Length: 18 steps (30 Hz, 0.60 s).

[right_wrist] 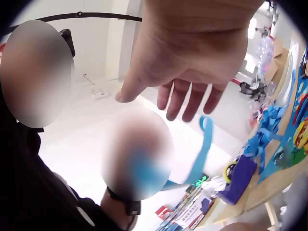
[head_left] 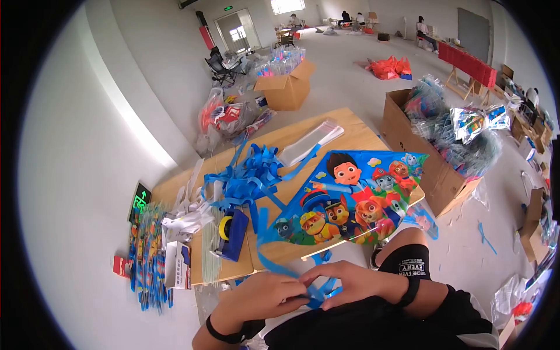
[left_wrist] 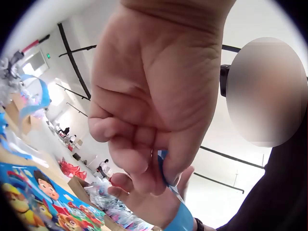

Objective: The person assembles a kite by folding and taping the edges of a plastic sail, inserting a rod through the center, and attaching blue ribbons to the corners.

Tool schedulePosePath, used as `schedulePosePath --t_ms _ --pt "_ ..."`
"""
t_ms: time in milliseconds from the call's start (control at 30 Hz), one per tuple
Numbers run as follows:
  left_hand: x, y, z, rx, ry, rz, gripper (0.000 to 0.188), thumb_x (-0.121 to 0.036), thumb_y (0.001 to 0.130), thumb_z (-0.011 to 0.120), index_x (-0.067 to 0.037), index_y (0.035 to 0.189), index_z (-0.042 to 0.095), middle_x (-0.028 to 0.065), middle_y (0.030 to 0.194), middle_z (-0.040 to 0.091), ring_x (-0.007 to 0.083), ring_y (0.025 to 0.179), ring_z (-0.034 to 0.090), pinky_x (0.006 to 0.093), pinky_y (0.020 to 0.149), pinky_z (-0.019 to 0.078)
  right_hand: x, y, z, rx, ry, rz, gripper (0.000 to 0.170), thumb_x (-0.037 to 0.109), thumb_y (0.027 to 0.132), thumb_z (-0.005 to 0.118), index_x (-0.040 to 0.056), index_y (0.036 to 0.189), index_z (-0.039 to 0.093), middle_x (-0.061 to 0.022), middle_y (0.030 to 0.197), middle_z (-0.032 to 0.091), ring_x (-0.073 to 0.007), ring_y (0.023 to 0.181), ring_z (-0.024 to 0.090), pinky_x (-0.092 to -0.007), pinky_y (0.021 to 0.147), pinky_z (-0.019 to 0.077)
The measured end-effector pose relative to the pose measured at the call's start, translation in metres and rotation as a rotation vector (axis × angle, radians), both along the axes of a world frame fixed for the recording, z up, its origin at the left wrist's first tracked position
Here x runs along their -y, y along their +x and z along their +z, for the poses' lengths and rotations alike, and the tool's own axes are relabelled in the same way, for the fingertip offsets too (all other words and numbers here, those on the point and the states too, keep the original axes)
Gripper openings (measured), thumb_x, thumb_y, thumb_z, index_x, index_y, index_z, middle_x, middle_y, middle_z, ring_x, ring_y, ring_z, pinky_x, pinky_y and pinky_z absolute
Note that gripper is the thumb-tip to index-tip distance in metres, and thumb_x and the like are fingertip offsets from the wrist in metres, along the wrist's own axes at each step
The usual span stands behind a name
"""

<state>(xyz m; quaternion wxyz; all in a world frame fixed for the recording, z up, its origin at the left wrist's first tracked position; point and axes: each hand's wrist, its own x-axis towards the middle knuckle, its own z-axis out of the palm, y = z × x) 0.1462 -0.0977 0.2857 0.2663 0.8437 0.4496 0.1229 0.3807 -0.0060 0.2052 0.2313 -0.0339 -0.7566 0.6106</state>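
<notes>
A strip of blue ribbon (head_left: 274, 265) runs up from between my hands and curls over the table edge. My left hand (head_left: 259, 298) pinches the ribbon between thumb and fingers, and in the left wrist view a bit of blue ribbon (left_wrist: 162, 156) shows beside the thumb. Facing it, my right hand (head_left: 350, 283) is held close to the ribbon's loops, low in front of my body. In the right wrist view the right hand's fingers (right_wrist: 195, 98) hang loosely spread, thumb apart, with nothing between them. The left hand is blurred there.
On the wooden table (head_left: 297, 131) lie a heap of blue ribbon (head_left: 251, 175), a cartoon-printed kite (head_left: 350, 201), a blue tape dispenser (head_left: 234, 236) and clear plastic sleeves (head_left: 312, 143). An open cardboard box (head_left: 402, 125) of wrapped goods stands at the right, another box (head_left: 289, 87) behind.
</notes>
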Motion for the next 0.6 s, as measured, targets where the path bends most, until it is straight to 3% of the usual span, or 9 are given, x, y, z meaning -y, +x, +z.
schedulePosePath --t_ms 67,167,267,300,367,400,467,567,600 --pt "-0.002 0.000 -0.013 0.091 0.049 0.042 0.014 -0.024 0.089 0.077 -0.012 0.093 0.072 0.0052 0.072 0.064 0.0269 0.063 0.062 0.0370 0.055 0.0467 0.007 -0.005 -0.016 0.044 -0.078 0.005 0.049 0.027 0.090 0.080 0.0039 0.129 0.064 -0.0148 0.119 0.070 -0.0252 0.113 0.067 -0.0367 0.098 0.0503" --pt "-0.014 -0.004 -0.027 0.129 -0.085 0.146 0.016 -0.023 0.094 0.071 -0.007 0.096 0.071 0.0098 0.075 0.065 0.0284 0.063 0.061 0.0363 0.057 0.0453 0.009 -0.007 -0.037 0.200 -0.212 -0.132 0.022 0.014 0.098 0.072 0.0013 0.115 0.068 -0.0074 0.095 0.073 -0.0131 0.090 0.068 -0.0294 0.086 0.0530" --pt "-0.025 -0.008 -0.043 0.182 -0.227 0.324 0.022 -0.025 0.097 0.067 -0.004 0.103 0.072 0.0104 0.078 0.067 0.0276 0.067 0.061 0.0338 0.062 0.0483 0.009 -0.002 -0.055 0.073 -0.361 -0.211 0.018 0.014 0.098 0.072 0.0011 0.109 0.068 -0.0053 0.090 0.071 -0.0102 0.084 0.067 -0.0283 0.081 0.0535" --pt "-0.040 -0.017 -0.063 0.183 -0.230 0.319 0.022 -0.025 0.097 0.067 -0.004 0.103 0.072 0.0104 0.078 0.067 0.0276 0.067 0.061 0.0338 0.062 0.0483 0.003 0.010 -0.051 0.162 -0.237 -0.339 0.015 0.014 0.098 0.072 0.0014 0.106 0.068 -0.0041 0.089 0.070 -0.0091 0.083 0.066 -0.0282 0.077 0.0535" --pt "-0.087 -0.046 -0.129 0.604 -0.195 0.380 0.031 -0.028 0.100 0.063 -0.002 0.114 0.070 0.0147 0.089 0.072 0.0321 0.079 0.067 0.0360 0.074 0.0539 0.003 0.029 -0.045 0.196 -0.202 -0.436 0.014 0.012 0.098 0.072 0.0009 0.104 0.067 -0.0032 0.090 0.070 -0.0091 0.084 0.066 -0.0277 0.078 0.0532" --pt "-0.106 -0.059 -0.160 0.601 -0.195 0.373 0.031 -0.028 0.100 0.063 -0.002 0.114 0.070 0.0147 0.089 0.072 0.0321 0.079 0.067 0.0360 0.074 0.0539 0.003 0.038 -0.044 0.227 -0.164 -0.530 0.013 0.011 0.098 0.072 0.0005 0.103 0.066 -0.0023 0.090 0.069 -0.0090 0.084 0.066 -0.0273 0.078 0.0530" --pt "-0.135 -0.077 -0.218 0.105 0.333 0.596 0.037 -0.027 0.101 0.058 -0.001 0.128 0.064 0.0177 0.118 0.070 0.0354 0.107 0.068 0.0385 0.092 0.0539 0.009 0.062 -0.051 0.161 -0.278 -0.593 0.011 0.009 0.098 0.071 0.0002 0.102 0.066 -0.0026 0.092 0.069 -0.0092 0.084 0.065 -0.0269 0.078 0.0529" --pt "-0.170 -0.101 -0.276 -0.101 0.383 0.605 0.048 -0.028 0.100 0.057 -0.005 0.142 0.055 0.0166 0.144 0.058 0.0359 0.133 0.055 0.0477 0.108 0.0446 0.025 0.103 -0.052 0.023 -0.460 -0.692 0.006 0.004 0.098 0.069 -0.0004 0.102 0.066 -0.0037 0.096 0.068 -0.0099 0.086 0.065 -0.0266 0.079 0.0526" --pt "-0.180 -0.103 -0.283 -0.087 0.394 0.590 0.048 -0.028 0.100 0.057 -0.005 0.142 0.055 0.0166 0.144 0.058 0.0359 0.133 0.055 0.0477 0.108 0.0446 0.031 0.115 -0.048 -0.047 -0.541 -0.721 0.005 0.001 0.098 0.067 -0.0007 0.102 0.065 -0.0046 0.098 0.068 -0.0103 0.088 0.065 -0.0266 0.079 0.0525"
